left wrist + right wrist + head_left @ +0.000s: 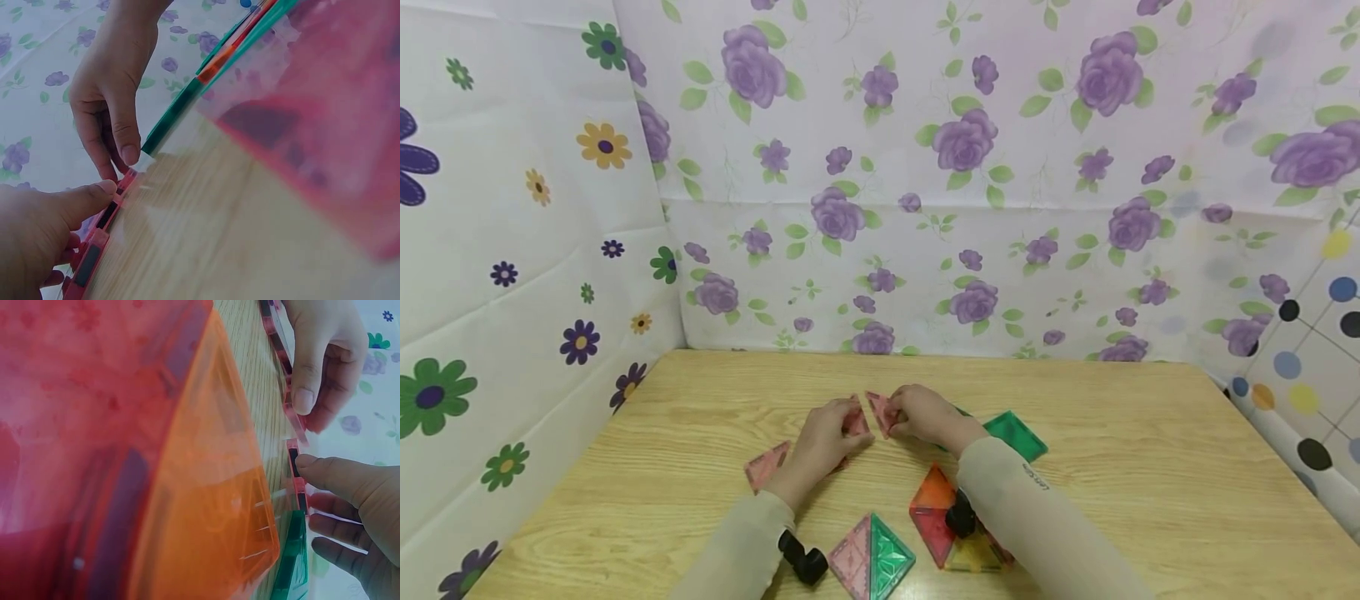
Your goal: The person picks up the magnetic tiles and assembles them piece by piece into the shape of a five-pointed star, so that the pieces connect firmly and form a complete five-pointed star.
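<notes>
My left hand (829, 431) and right hand (923, 413) each pinch a pink triangle (857, 423) (879, 413), thumb to fingers; head view alone shows the yellow tile (973, 557)

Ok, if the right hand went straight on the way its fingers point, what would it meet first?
Ahead of the right hand and its pink tile, most likely the other pink tile in the left hand, across a narrow gap; exact heights are hard to judge.
</notes>
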### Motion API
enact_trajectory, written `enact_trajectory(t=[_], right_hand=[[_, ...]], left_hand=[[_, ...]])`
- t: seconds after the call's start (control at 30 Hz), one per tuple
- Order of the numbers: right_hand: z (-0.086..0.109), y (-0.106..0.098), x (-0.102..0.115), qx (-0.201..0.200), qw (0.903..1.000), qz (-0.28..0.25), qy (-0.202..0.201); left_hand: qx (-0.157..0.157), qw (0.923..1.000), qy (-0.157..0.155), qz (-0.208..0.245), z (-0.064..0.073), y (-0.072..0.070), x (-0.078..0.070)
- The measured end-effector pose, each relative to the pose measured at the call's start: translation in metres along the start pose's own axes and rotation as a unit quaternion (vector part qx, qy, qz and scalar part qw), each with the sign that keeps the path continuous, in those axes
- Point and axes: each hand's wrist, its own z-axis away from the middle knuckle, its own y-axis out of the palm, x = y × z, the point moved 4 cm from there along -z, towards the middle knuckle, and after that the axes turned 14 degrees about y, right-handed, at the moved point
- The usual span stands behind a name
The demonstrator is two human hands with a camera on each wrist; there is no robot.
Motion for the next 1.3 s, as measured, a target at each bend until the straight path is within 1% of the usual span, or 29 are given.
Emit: enact_trajectory(t=[0.07,0.17,0.3,0.37,0.47,0.6,0.77,0.87,1.07,1.23,1.3], right_hand=[[0.0,0.0,0.0,0.0,1.0,0.003,0.0],[0.001,0.0,0.001,-0.004,0.9999,0.008,-0.008],[0.003,0.0,0.002,-0.014,0.9994,0.017,-0.026],[0.004,0.001,0.002,-0.018,0.9991,0.021,-0.032],[0.004,0.0,0.003,-0.016,0.9989,0.03,-0.032],[0.003,-0.002,0.005,-0.005,0.9991,0.037,-0.019],[0.004,-0.003,0.006,0.01,0.9991,0.041,-0.004],[0.005,-0.005,0.005,0.013,0.9994,0.033,0.0],[0.009,-0.013,0.009,0.003,0.9999,0.006,-0.012],[0.015,-0.019,0.013,0.005,1.0,-0.007,0.001],[0.017,-0.021,0.015,0.005,1.0,-0.004,0.004]], left_hand=[[-0.001,1.0,0.008,0.003,-0.001,0.001,-0.002],[-0.005,0.9996,0.028,-0.006,-0.002,0.003,-0.006],[-0.011,0.9988,0.04,-0.025,-0.004,0.005,-0.009],[-0.011,0.9988,0.038,-0.026,-0.004,0.006,-0.009],[-0.014,0.9986,0.044,-0.028,-0.003,0.007,-0.009],[-0.015,0.9984,0.049,-0.026,-0.003,0.008,-0.01],[-0.009,0.9989,0.042,-0.019,-0.002,0.007,-0.012],[-0.015,0.9987,0.044,-0.02,-0.002,0.005,-0.014],[-0.029,0.9975,0.052,-0.038,-0.003,-0.003,-0.02],[-0.047,0.9959,0.061,-0.047,-0.003,-0.013,-0.024],[-0.05,0.996,0.059,-0.044,-0.003,-0.018,-0.026]])
